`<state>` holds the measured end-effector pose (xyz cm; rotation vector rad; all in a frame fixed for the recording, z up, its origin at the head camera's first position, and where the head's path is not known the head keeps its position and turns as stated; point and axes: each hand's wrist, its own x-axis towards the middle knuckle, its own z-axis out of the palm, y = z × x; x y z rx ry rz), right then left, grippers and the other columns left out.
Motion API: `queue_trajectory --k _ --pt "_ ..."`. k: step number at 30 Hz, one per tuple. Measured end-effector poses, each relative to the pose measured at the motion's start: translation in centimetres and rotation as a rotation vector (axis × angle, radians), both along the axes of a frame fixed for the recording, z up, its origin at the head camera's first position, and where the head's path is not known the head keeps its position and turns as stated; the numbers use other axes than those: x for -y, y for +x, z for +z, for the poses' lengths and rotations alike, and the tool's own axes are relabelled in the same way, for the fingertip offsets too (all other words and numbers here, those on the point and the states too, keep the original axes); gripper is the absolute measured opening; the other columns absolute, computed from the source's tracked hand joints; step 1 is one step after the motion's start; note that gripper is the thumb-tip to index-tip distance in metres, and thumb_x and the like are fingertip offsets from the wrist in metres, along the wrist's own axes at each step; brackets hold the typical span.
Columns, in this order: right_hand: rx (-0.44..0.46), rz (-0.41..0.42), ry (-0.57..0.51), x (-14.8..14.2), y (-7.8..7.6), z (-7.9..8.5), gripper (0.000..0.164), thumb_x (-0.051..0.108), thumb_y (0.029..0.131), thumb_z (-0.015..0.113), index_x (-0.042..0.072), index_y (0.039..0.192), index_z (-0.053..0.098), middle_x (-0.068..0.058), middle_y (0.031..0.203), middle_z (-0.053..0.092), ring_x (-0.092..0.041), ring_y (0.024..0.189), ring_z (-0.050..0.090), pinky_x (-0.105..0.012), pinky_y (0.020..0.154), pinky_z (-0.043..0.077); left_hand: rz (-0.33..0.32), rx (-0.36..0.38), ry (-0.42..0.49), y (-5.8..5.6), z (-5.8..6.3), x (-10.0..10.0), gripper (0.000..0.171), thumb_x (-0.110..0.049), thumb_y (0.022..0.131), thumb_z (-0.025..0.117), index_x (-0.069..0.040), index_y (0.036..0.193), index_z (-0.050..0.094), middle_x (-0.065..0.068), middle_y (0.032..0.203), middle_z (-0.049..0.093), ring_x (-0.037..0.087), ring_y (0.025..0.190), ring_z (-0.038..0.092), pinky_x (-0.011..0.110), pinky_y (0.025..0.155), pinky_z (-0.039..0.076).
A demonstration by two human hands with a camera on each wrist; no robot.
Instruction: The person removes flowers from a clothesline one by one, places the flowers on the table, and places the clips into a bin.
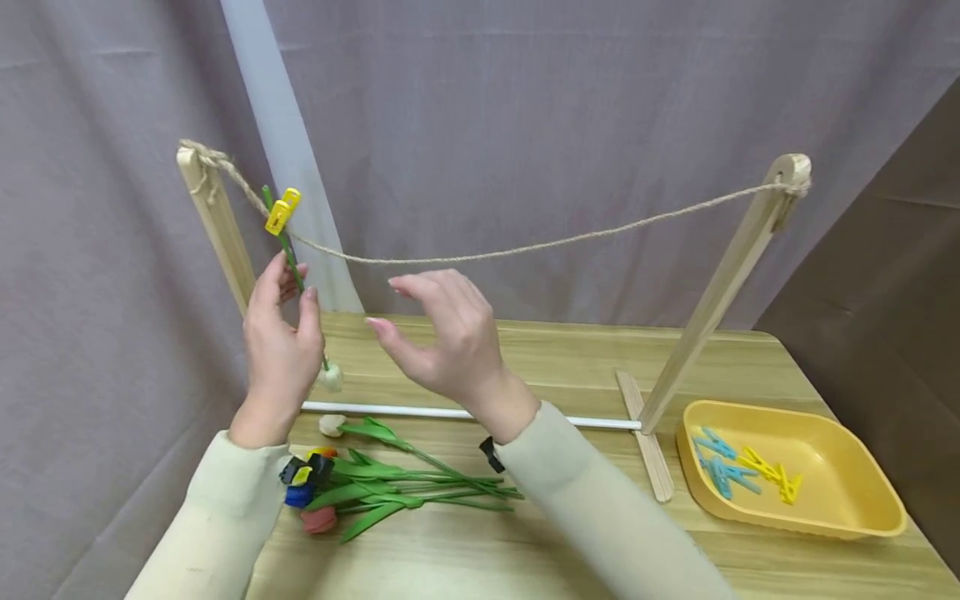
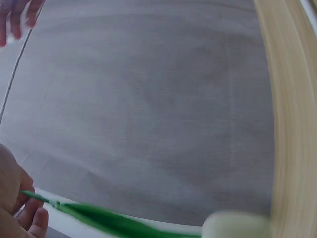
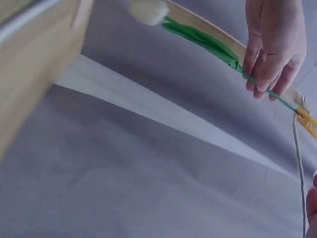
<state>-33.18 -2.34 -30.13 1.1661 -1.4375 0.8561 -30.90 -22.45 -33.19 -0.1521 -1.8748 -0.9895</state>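
Observation:
A white tulip [image 1: 330, 377] hangs head down from the twine [image 1: 480, 257], its stem clipped there by a yellow clothespin [image 1: 282, 212]. My left hand [image 1: 283, 350] pinches the green stem just below the clothespin, which the right wrist view also shows, with the left hand [image 3: 277, 49] around the stem [image 3: 277, 96]. To the right of it, my right hand [image 1: 457, 333] is raised below the twine, thumb and fingers apart, with nothing between them. More tulips [image 1: 405, 483], with white, blue, pink and orange-yellow heads, lie on the table under my wrists.
Two wooden posts, one at left [image 1: 217, 225] and one at right [image 1: 720, 292], carry the twine. A white rod [image 1: 420, 411] runs low between them. On the right, a yellow tray [image 1: 840, 492] holds several blue and yellow clothespins [image 1: 723, 475]. Grey curtains [image 1: 562, 125] hang behind the table.

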Motion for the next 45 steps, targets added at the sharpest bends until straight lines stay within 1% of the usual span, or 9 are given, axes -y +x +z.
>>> queue_trajectory --k 5,8,12,17,25,28,32,37,45 --pt "-0.068 -0.055 0.029 2.4 0.2 2.4 0.036 0.028 0.084 0.073 0.001 0.104 0.064 -0.008 0.093 0.065 -0.021 0.084 0.061 -0.030 0.072 0.050 0.010 -0.050 -0.002 -0.1 0.7 0.1 0.030 0.000 0.095 0.057 0.001 0.124 0.059 0.013 0.105 0.066 0.025 0.098 0.062 0.028 0.088 0.049" --pt "-0.041 -0.086 0.048 3.6 0.2 3.6 0.037 0.030 0.086 0.070 0.000 0.107 0.064 -0.008 0.095 0.065 -0.021 0.086 0.060 -0.028 0.075 0.049 0.029 -0.084 -0.001 0.0 0.7 0.0 0.028 0.000 0.094 0.057 0.002 0.122 0.061 0.015 0.103 0.066 0.024 0.096 0.062 0.025 0.086 0.049" --pt "0.076 -0.137 0.089 5.0 0.0 5.1 0.042 0.033 0.092 0.063 0.000 0.118 0.062 -0.008 0.105 0.064 -0.022 0.092 0.059 -0.025 0.084 0.046 0.059 -0.125 0.000 0.0 0.8 0.0 0.023 0.002 0.093 0.058 0.002 0.115 0.065 0.016 0.102 0.066 0.024 0.095 0.061 0.027 0.084 0.049" --pt "0.241 -0.170 0.116 6.0 -0.1 6.1 0.050 0.035 0.093 0.063 0.001 0.129 0.057 -0.007 0.112 0.063 -0.021 0.100 0.059 -0.022 0.091 0.043 0.089 -0.114 -0.010 -0.2 0.9 0.0 0.018 0.000 0.094 0.057 0.003 0.110 0.066 0.017 0.099 0.065 0.023 0.091 0.060 0.029 0.081 0.047" --pt "0.404 -0.183 0.125 6.4 0.1 6.5 0.027 0.027 0.097 0.060 0.006 0.114 0.065 -0.002 0.102 0.065 -0.014 0.095 0.059 -0.019 0.079 0.045 0.098 -0.062 -0.037 -0.1 0.7 -0.1 0.019 -0.004 0.096 0.056 0.004 0.111 0.065 0.017 0.101 0.063 0.025 0.095 0.061 0.025 0.082 0.047" --pt "0.447 -0.175 0.146 6.2 0.3 6.4 0.023 0.024 0.097 0.059 0.006 0.110 0.064 -0.002 0.102 0.065 -0.013 0.096 0.059 -0.017 0.079 0.044 0.090 -0.052 -0.047 0.0 0.5 0.0 0.019 -0.004 0.096 0.057 0.004 0.111 0.064 0.017 0.103 0.063 0.024 0.096 0.061 0.024 0.084 0.047" --pt "0.436 -0.139 0.175 6.0 0.5 6.3 0.018 0.020 0.096 0.061 0.005 0.106 0.062 -0.001 0.099 0.065 -0.013 0.092 0.058 -0.016 0.080 0.042 0.061 -0.044 -0.027 0.1 0.6 -0.2 0.020 -0.005 0.096 0.056 0.004 0.113 0.063 0.015 0.107 0.063 0.025 0.098 0.061 0.026 0.086 0.048" --pt "0.345 -0.116 0.127 5.8 0.7 6.4 0.009 0.014 0.095 0.061 0.006 0.097 0.063 0.001 0.088 0.063 -0.012 0.079 0.054 -0.019 0.072 0.040 0.034 -0.035 -0.009 0.3 0.6 -0.5 0.019 -0.003 0.096 0.056 0.004 0.112 0.062 0.014 0.108 0.064 0.026 0.098 0.061 0.021 0.086 0.046" --pt "0.175 -0.037 0.021 4.7 1.2 6.2 0.012 0.010 0.097 0.057 0.002 0.091 0.063 -0.004 0.080 0.061 -0.017 0.071 0.051 -0.023 0.066 0.037 -0.031 -0.014 -0.011 0.8 -0.3 -0.7 0.020 0.001 0.095 0.055 0.004 0.114 0.062 0.014 0.107 0.064 0.027 0.097 0.061 0.017 0.086 0.047"
